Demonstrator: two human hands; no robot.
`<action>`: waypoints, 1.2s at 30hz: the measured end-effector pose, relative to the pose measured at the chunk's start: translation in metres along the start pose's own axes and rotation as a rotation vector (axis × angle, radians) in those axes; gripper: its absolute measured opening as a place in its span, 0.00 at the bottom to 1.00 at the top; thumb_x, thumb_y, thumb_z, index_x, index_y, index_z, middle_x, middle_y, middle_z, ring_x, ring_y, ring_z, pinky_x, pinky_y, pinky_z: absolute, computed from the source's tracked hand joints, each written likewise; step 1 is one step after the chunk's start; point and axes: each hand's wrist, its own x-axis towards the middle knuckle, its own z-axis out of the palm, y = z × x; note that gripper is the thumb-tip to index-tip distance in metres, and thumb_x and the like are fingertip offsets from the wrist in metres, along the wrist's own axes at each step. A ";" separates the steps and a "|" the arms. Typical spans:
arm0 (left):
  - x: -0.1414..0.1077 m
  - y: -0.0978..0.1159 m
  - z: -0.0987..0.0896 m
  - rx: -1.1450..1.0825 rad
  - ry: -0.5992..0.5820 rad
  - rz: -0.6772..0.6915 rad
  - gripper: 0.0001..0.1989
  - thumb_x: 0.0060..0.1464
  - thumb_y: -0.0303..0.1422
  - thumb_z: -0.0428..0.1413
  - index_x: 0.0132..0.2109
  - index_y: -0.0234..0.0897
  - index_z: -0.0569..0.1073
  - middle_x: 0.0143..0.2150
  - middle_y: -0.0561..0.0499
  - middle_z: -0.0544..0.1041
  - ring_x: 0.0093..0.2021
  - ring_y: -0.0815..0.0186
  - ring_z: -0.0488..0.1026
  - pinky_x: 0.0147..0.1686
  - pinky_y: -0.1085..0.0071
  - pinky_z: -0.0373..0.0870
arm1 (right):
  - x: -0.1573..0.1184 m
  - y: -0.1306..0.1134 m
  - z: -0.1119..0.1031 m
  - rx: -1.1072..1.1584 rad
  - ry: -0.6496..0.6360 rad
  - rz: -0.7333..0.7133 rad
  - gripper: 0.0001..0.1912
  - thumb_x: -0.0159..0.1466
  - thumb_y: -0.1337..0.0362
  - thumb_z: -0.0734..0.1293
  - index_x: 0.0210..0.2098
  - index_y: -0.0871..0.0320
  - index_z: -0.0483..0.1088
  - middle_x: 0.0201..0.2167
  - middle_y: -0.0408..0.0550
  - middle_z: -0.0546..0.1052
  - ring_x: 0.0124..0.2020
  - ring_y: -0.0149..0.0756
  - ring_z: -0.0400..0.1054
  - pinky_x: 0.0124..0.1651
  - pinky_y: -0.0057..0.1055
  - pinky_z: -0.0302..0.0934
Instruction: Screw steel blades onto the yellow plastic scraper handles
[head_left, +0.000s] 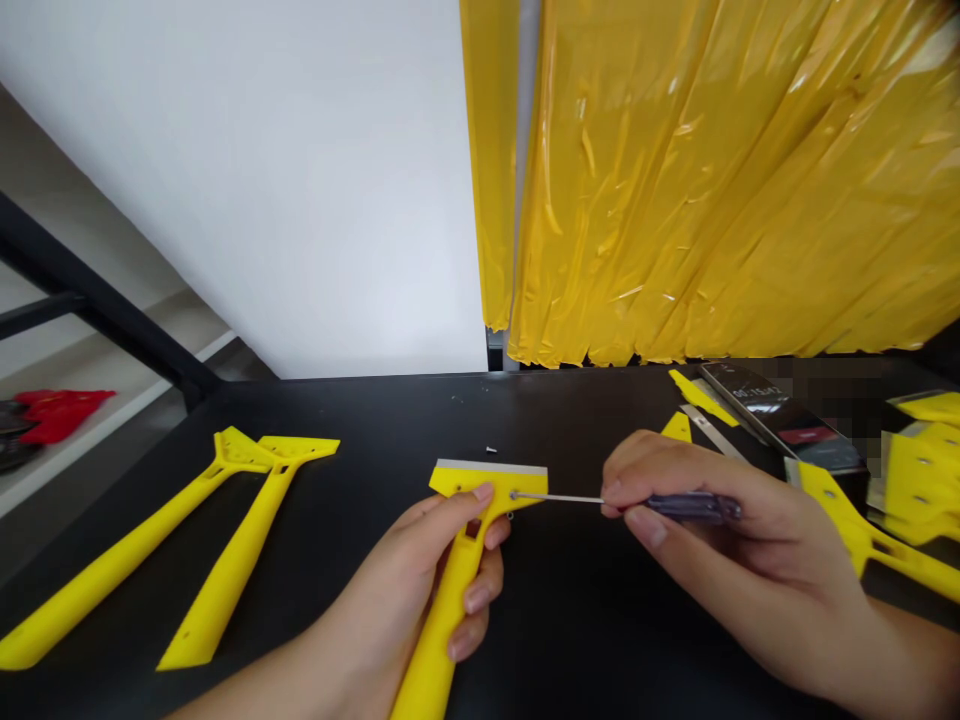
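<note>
While the left hand (416,560) wraps the neck of a yellow scraper (448,600), thumb pressed on its flared head and fingers curled behind, the right hand (757,580) pinches a slim screwdriver (690,507) between thumb and fingers, its tip at a screw (514,495) on the side of the head nearer that hand. A pale blade (491,466) runs along the head's far edge, a loose screw (491,450) lying just beyond; two yellow scraper handles (232,570) rest left of the left hand. The scraper looks like light, stiff plastic, perhaps slightly slick, so the neck seems the surest hold, with fingertips kept back from the probably sharp blade
</note>
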 end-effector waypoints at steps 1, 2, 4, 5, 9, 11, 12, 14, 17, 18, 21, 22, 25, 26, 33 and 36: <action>0.000 0.000 0.000 -0.001 0.002 -0.001 0.18 0.67 0.45 0.54 0.32 0.38 0.72 0.18 0.56 0.64 0.14 0.76 0.54 0.12 0.81 0.54 | -0.001 0.000 0.000 0.001 0.006 0.011 0.13 0.70 0.74 0.67 0.49 0.51 0.74 0.39 0.45 0.77 0.42 0.35 0.72 0.45 0.33 0.66; 0.000 0.000 0.000 0.001 0.002 0.000 0.18 0.67 0.45 0.54 0.32 0.38 0.72 0.18 0.56 0.65 0.14 0.75 0.54 0.12 0.81 0.54 | -0.001 0.001 0.000 0.002 0.013 0.020 0.13 0.70 0.74 0.67 0.49 0.51 0.74 0.39 0.45 0.77 0.43 0.35 0.72 0.45 0.33 0.66; -0.001 -0.001 0.000 0.009 0.006 0.000 0.18 0.67 0.45 0.54 0.32 0.38 0.72 0.18 0.56 0.65 0.13 0.75 0.54 0.12 0.81 0.54 | -0.002 0.001 0.000 0.009 0.023 0.031 0.13 0.70 0.73 0.67 0.49 0.50 0.74 0.39 0.45 0.77 0.43 0.35 0.72 0.44 0.32 0.66; -0.001 -0.001 0.000 0.013 0.008 0.002 0.18 0.67 0.45 0.54 0.32 0.39 0.72 0.18 0.56 0.65 0.13 0.76 0.54 0.12 0.81 0.54 | -0.002 0.002 0.000 0.011 0.025 0.036 0.13 0.70 0.73 0.67 0.49 0.50 0.74 0.39 0.45 0.77 0.43 0.35 0.72 0.44 0.32 0.66; -0.001 0.000 0.001 0.016 0.010 0.010 0.18 0.67 0.44 0.54 0.32 0.39 0.72 0.18 0.57 0.64 0.14 0.76 0.54 0.12 0.81 0.54 | -0.001 0.003 0.000 0.017 0.028 0.047 0.12 0.71 0.72 0.66 0.49 0.50 0.74 0.39 0.45 0.76 0.41 0.35 0.72 0.42 0.33 0.65; -0.001 0.001 0.001 0.017 0.013 0.011 0.18 0.67 0.44 0.54 0.32 0.39 0.72 0.18 0.57 0.64 0.14 0.75 0.54 0.12 0.81 0.54 | -0.001 0.003 0.000 0.016 0.027 0.044 0.12 0.71 0.72 0.66 0.49 0.50 0.74 0.39 0.46 0.76 0.41 0.36 0.72 0.43 0.34 0.65; -0.001 0.001 0.001 0.018 0.014 0.011 0.18 0.67 0.44 0.54 0.32 0.39 0.72 0.18 0.57 0.64 0.14 0.75 0.54 0.12 0.81 0.54 | -0.001 0.003 0.000 0.014 0.026 0.044 0.12 0.71 0.72 0.66 0.49 0.50 0.74 0.39 0.46 0.77 0.42 0.36 0.72 0.43 0.34 0.65; -0.001 0.001 0.001 0.020 0.009 0.009 0.18 0.67 0.44 0.54 0.32 0.38 0.72 0.18 0.56 0.64 0.14 0.75 0.54 0.12 0.81 0.54 | 0.000 0.002 0.000 0.011 0.024 0.044 0.12 0.71 0.72 0.66 0.48 0.49 0.74 0.39 0.46 0.77 0.41 0.36 0.72 0.42 0.34 0.65; -0.001 0.000 0.001 0.016 0.004 0.011 0.18 0.67 0.44 0.54 0.32 0.38 0.72 0.18 0.57 0.64 0.14 0.75 0.54 0.12 0.81 0.54 | -0.001 0.003 -0.001 0.011 0.024 0.045 0.12 0.72 0.72 0.66 0.49 0.50 0.74 0.39 0.45 0.76 0.41 0.35 0.72 0.42 0.33 0.65; -0.001 0.000 0.000 0.017 0.004 0.008 0.18 0.67 0.45 0.54 0.32 0.38 0.72 0.18 0.57 0.64 0.13 0.75 0.54 0.12 0.81 0.54 | -0.001 0.003 -0.001 0.012 0.025 0.045 0.12 0.71 0.72 0.66 0.49 0.50 0.74 0.39 0.45 0.76 0.41 0.35 0.72 0.42 0.33 0.65; -0.001 -0.001 0.000 0.024 0.007 0.001 0.19 0.68 0.45 0.53 0.32 0.39 0.72 0.18 0.56 0.65 0.13 0.75 0.55 0.12 0.80 0.55 | -0.001 0.003 0.000 0.004 0.033 0.050 0.11 0.71 0.71 0.67 0.48 0.50 0.74 0.39 0.45 0.77 0.41 0.35 0.73 0.42 0.33 0.65; -0.001 -0.001 -0.001 0.026 0.008 -0.001 0.19 0.68 0.45 0.53 0.32 0.39 0.72 0.18 0.56 0.65 0.13 0.75 0.55 0.12 0.80 0.55 | -0.001 0.004 0.000 -0.002 0.035 0.053 0.11 0.71 0.71 0.67 0.48 0.50 0.74 0.38 0.45 0.77 0.41 0.35 0.73 0.42 0.33 0.65; -0.002 -0.001 0.000 0.028 0.006 0.006 0.18 0.68 0.45 0.53 0.32 0.39 0.72 0.18 0.57 0.64 0.13 0.75 0.54 0.12 0.81 0.55 | 0.000 0.003 0.000 -0.017 0.035 0.042 0.11 0.70 0.72 0.67 0.48 0.50 0.75 0.38 0.46 0.77 0.40 0.36 0.73 0.41 0.33 0.66; -0.002 -0.001 0.001 0.028 0.008 0.008 0.18 0.68 0.45 0.53 0.32 0.39 0.71 0.18 0.57 0.64 0.13 0.76 0.54 0.12 0.81 0.55 | 0.001 0.002 0.000 -0.019 0.034 0.030 0.12 0.70 0.72 0.67 0.48 0.50 0.75 0.38 0.46 0.77 0.40 0.37 0.73 0.41 0.34 0.66; -0.002 0.000 0.004 0.054 0.040 0.036 0.18 0.67 0.46 0.54 0.32 0.39 0.71 0.18 0.56 0.65 0.14 0.75 0.54 0.12 0.81 0.56 | 0.001 0.000 -0.004 -0.008 -0.013 -0.013 0.16 0.67 0.76 0.67 0.50 0.51 0.74 0.36 0.45 0.76 0.37 0.37 0.74 0.39 0.36 0.66; -0.002 -0.001 0.003 0.071 0.036 0.033 0.18 0.67 0.46 0.54 0.33 0.39 0.71 0.18 0.56 0.65 0.14 0.75 0.55 0.13 0.81 0.56 | 0.004 -0.001 -0.005 -0.010 -0.035 -0.068 0.19 0.65 0.78 0.67 0.52 0.52 0.74 0.36 0.45 0.77 0.37 0.37 0.74 0.40 0.37 0.67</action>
